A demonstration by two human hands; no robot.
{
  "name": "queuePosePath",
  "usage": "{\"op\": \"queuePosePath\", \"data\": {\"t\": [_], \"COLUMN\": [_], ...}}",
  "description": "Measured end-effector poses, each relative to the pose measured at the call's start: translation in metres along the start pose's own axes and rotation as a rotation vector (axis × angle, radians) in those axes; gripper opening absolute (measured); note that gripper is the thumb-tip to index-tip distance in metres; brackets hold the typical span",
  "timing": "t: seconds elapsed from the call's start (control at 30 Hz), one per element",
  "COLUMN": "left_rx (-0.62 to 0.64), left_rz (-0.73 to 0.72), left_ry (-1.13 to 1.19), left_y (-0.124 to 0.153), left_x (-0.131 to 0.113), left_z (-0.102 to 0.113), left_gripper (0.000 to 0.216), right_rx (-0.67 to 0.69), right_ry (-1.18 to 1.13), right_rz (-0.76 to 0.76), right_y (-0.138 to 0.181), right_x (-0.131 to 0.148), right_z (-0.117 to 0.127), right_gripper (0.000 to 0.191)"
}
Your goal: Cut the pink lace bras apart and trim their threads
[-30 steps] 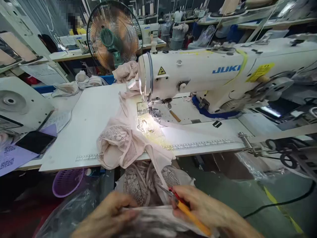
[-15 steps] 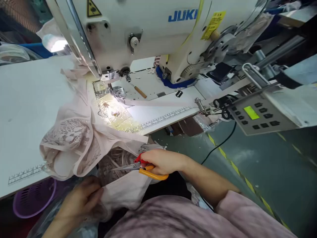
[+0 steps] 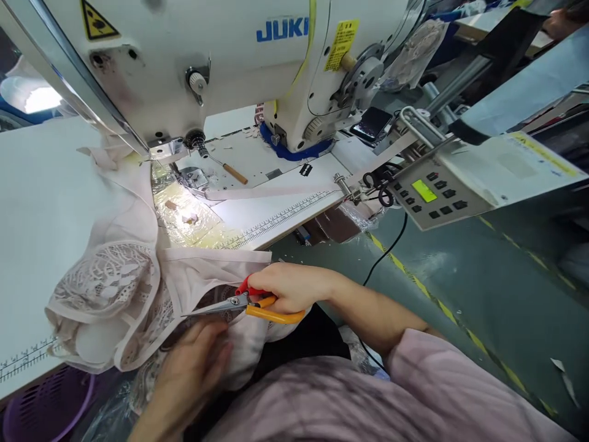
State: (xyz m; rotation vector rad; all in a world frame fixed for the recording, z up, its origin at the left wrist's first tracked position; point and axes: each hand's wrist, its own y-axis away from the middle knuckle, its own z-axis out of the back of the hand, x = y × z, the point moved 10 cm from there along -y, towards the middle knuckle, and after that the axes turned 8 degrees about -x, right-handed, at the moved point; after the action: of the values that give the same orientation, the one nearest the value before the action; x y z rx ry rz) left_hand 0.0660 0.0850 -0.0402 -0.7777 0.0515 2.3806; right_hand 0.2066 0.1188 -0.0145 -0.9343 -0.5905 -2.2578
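Observation:
My right hand (image 3: 294, 287) is closed around the red and orange handles of a pair of scissors (image 3: 226, 305). Their blades look nearly closed and point left across the pale pink fabric, the tips close above my left hand. My left hand (image 3: 193, 359), slightly blurred, has its fingers curled on the fabric below the blades; its fingertips are partly hidden. A pale pink lace bra (image 3: 138, 294) lies with its cups on the table's front edge, while part of it hangs over my lap. Its strap end runs back under the sewing machine's (image 3: 239, 80) needle area.
On the white table (image 3: 37, 202) lie a wooden-handled tool (image 3: 235, 174) and a black blade (image 3: 305, 169). A control panel (image 3: 426, 193) juts out at right. Below the table's left edge sits a purple basket (image 3: 50, 405). A black cable (image 3: 384, 252) hangs toward the floor.
The view has shifted right. My left hand has moved up and right along the fabric, nearer the scissors. The scissor tips now lie over the bra's edge beside that hand.

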Motion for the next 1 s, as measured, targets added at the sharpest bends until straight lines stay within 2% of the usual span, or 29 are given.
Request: {"op": "queuePosePath", "data": {"t": [0.07, 0.17, 0.27, 0.37, 0.5, 0.6, 0.73, 0.87, 1.0], "left_rx": [-0.113, -0.211, -0.197, -0.255, -0.190, -0.159, -0.141, -0.128, -0.129], "left_rz": [-0.019, 0.027, 0.121, 0.193, 0.197, 0.394, 0.642, 0.780, 0.847], "left_ry": [0.046, 0.203, 0.386, 0.414, 0.365, 0.519, 0.772, 0.805, 0.813], "left_y": [-0.021, -0.039, -0.041, -0.034, -0.028, -0.021, -0.010, -0.005, -0.006], "left_x": [-0.024, -0.036, -0.028, -0.014, -0.015, -0.003, 0.017, 0.027, 0.022], "left_z": [0.001, 0.003, -0.002, 0.002, -0.005, -0.018, -0.036, -0.040, -0.036], "left_gripper": [0.021, 0.018, 0.012, 0.010, 0.017, 0.019, 0.029, 0.041, 0.043], "right_rx": [0.029, 0.063, 0.072, 0.055, 0.058, 0.075, 0.087, 0.090, 0.066], "right_ry": [0.017, 0.027, 0.021, 0.020, 0.048, 0.055, 0.068, 0.090, 0.079], "right_rz": [0.014, 0.023, 0.024, 0.019, 0.028, 0.041, 0.048, 0.064, 0.090], "right_y": [0.000, 0.001, 0.001, -0.001, -0.004, -0.006, -0.008, -0.009, -0.009], "right_x": [0.006, 0.011, 0.011, 0.009, 0.013, 0.017, 0.016, 0.015, 0.018], "right_z": [-0.001, -0.002, -0.003, -0.003, -0.003, -0.002, -0.002, -0.001, 0.000], "right_gripper": [0.032, 0.034, 0.035, 0.036, 0.041, 0.041, 0.032, 0.025, 0.025]}}
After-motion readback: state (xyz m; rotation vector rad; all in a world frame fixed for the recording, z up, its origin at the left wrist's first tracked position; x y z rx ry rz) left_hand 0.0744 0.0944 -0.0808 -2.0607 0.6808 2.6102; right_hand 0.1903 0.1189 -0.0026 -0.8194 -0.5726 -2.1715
